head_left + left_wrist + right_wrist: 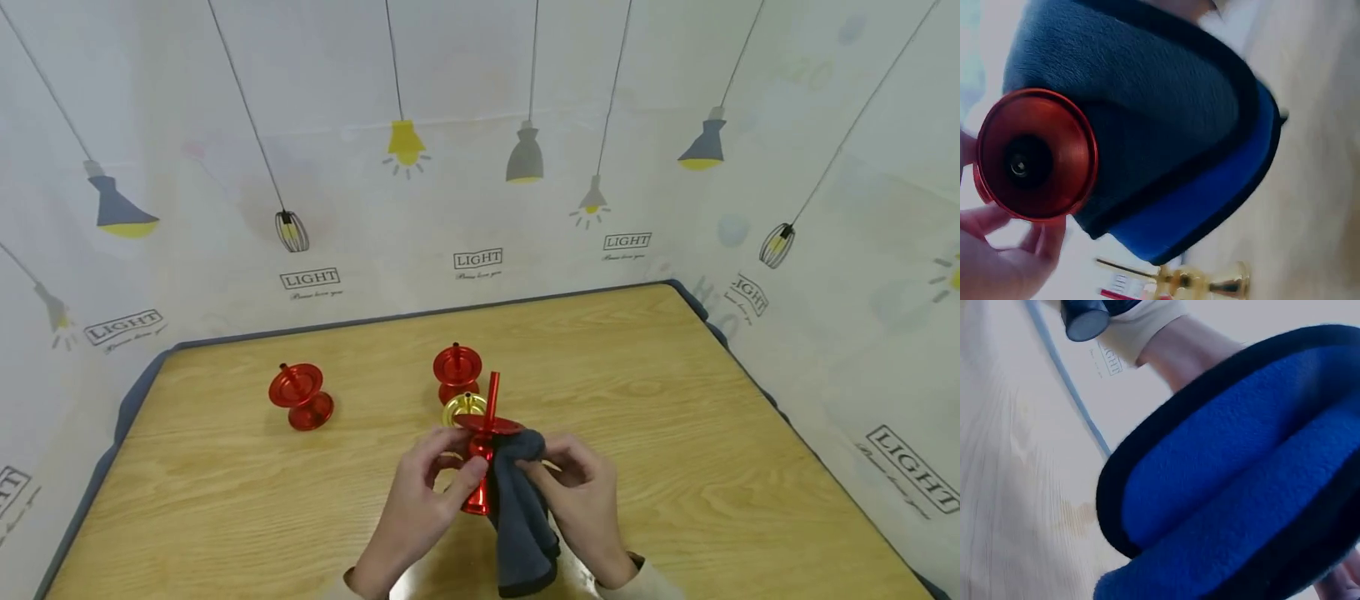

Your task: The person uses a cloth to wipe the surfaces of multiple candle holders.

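My left hand (426,492) grips a shiny red candle holder (478,498) by its stem, fingers and thumb around it. Its dish tilts slightly, and a red rod rises above it. In the left wrist view the round, hollow base of this holder (1066,150) faces the camera. My right hand (588,504) pinches a grey-blue cloth (521,521) with dark edging, which touches the holder's right side just under the dish. The cloth's bright blue underside (1222,494) fills much of the right wrist view and mostly hides the right fingers there.
A gold candle holder (454,409) stands just behind the held one, partly covered by it. Behind that is another red candle holder (457,367); a third red one (300,392) stands to the left. The wooden table (660,392) meets printed wall sheets (480,200) at the back and sides.
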Motion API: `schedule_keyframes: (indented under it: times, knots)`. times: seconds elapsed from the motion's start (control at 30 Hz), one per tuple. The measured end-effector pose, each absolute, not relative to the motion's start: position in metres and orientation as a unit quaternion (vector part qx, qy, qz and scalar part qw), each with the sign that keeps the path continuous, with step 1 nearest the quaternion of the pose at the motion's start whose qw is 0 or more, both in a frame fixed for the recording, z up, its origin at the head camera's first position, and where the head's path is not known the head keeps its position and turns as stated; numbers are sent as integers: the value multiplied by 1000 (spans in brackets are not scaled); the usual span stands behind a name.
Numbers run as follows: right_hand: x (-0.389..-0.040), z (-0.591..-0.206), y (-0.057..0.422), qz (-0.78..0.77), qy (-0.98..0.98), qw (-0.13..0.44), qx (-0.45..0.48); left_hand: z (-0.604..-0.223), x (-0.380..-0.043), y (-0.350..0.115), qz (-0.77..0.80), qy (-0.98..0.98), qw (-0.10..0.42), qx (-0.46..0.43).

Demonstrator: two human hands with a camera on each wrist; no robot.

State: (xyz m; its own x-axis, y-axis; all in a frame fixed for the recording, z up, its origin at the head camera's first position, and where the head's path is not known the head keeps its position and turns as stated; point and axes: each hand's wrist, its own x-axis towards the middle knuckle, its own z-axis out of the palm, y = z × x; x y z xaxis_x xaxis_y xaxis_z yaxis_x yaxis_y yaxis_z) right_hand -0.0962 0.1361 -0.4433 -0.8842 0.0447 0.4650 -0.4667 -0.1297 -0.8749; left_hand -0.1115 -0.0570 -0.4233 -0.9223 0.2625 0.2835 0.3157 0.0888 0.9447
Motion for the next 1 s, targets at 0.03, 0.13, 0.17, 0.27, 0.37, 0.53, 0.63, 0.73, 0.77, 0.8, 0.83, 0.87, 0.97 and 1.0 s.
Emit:
schedule_keyframes:
  times: [0.03, 0.13, 0.17, 0.27, 0.37, 0.53, 0.63, 0.73, 0.77, 0.8, 0.83, 0.87, 0.97, 1.0]
  knots:
    - [-96, -444, 135, 729, -638, 180, 169, -422, -110, -56, -633, -751, 31, -187]
    - [-94, -444, 134, 721, -641, 193, 180, -417, -108, -54, -630, -761, 30, -155]
    - [-94, -444, 133, 719, -642, 196, 179, -416, -108, -55, -640, -753, 20, -149]
    - [-95, -441, 133, 725, -641, 192, 161, -413, -109, -58, -684, -717, -22, -134]
    - [-96, -439, 134, 735, -646, 173, 112, -414, -110, -61, -706, -690, -44, -154]
    - [-97, -439, 133, 744, -646, 153, 78, -418, -112, -62, -702, -683, -19, -200]
    - [-98, -441, 131, 742, -647, 156, 83, -419, -109, -57, -639, -746, 37, -182]
    - [-96, -443, 128, 738, -649, 161, 90, -419, -104, -50, -570, -803, 93, -148]
    - [-95, -443, 127, 735, -650, 165, 95, -419, -103, -48, -559, -810, 108, -141]
    - [-95, -443, 127, 733, -650, 170, 103, -418, -103, -47, -563, -807, 115, -135]
    - [-94, -443, 127, 733, -647, 174, 113, -418, -102, -46, -575, -799, 121, -126]
    - [-93, -443, 127, 733, -645, 178, 123, -417, -102, -45, -591, -788, 124, -117]
    - [-92, -442, 128, 733, -635, 186, 156, -416, -103, -46, -636, -756, 116, -103]
    - [-91, -442, 129, 733, -633, 185, 166, -416, -104, -47, -651, -745, 104, -102]
